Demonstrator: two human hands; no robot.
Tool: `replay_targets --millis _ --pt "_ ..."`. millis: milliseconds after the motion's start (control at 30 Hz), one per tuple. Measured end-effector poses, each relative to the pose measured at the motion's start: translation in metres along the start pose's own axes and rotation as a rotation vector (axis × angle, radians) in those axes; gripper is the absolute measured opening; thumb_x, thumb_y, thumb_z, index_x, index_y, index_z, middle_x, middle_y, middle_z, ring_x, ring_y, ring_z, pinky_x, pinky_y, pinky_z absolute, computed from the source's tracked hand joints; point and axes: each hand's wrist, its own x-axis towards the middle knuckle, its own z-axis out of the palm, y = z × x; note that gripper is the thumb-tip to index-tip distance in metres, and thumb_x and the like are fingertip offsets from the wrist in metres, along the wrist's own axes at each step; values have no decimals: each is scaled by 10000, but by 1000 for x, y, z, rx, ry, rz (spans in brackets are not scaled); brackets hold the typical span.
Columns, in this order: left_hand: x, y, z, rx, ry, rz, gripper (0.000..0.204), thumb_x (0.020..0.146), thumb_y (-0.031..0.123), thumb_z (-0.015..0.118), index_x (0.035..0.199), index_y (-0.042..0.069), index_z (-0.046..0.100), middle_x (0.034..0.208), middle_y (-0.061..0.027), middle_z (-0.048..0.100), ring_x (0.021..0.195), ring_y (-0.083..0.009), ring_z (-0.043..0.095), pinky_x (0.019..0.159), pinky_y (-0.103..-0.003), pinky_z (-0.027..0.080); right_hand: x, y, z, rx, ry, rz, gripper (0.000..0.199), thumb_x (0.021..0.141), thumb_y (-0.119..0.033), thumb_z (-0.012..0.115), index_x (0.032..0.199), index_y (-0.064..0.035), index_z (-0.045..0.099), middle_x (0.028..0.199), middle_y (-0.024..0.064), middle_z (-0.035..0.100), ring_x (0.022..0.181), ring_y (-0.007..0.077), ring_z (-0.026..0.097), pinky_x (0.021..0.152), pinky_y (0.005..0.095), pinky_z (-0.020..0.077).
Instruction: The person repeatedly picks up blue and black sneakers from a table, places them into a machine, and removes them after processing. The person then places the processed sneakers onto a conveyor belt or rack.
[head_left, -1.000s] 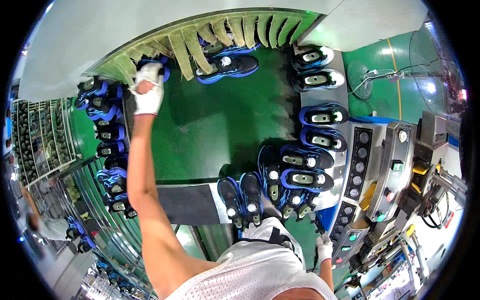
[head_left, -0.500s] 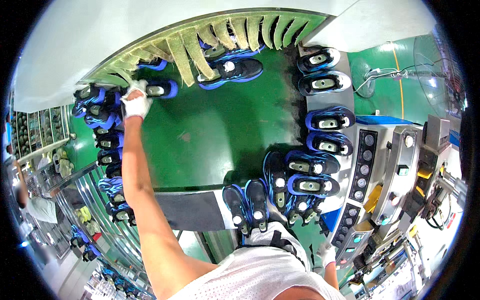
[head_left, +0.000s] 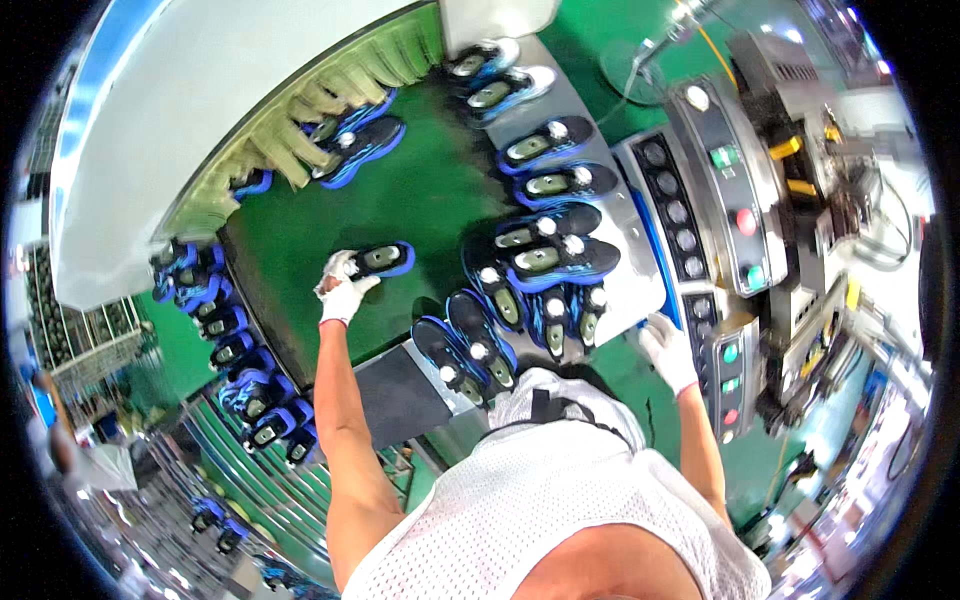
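Note:
My left hand (head_left: 344, 298), in a white glove, grips the end of a black sports shoe (head_left: 383, 259) with a blue-purple sole. The shoe is over the green conveyor belt (head_left: 400, 190); whether it touches the belt I cannot tell. At the right, my gloved right hand (head_left: 668, 352) hangs beside the edge of the steel table, with its fingers loosely apart and nothing seen in them. Closest to that hand are shoes (head_left: 592, 312) standing at the table's near corner.
A fringed green curtain (head_left: 290, 150) hangs at the machine's opening, partly over a pair of shoes (head_left: 365, 150). More shoes line the left rail (head_left: 262, 395) and the steel table (head_left: 630, 240). Control panels with buttons (head_left: 730, 185) stand on the right.
My left hand has brought the shoe from the belt's far left toward me and the middle. My right hand has come up beside the table. The whole view has turned.

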Motion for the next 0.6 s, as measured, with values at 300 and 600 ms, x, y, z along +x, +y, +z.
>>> replay_targets --millis 300,600 --pt "-40 227 -98 172 51 433 598 619 135 935 1130 26 645 1144 -147 643 1052 -357 641 929 -426 531 -64 -126 -7 66 -6 -511 629 864 -273 750 1375 38 554 1404 256 577 1307 371 573 1116 401 449" --pt "-109 520 17 119 -578 1545 485 634 185 872 1033 61 626 1010 -146 629 942 -375 607 845 -466 503 -83 -107 -60 96 207 -782 578 815 -230 794 1275 8 539 1111 241 643 1043 429 656 888 444 541"
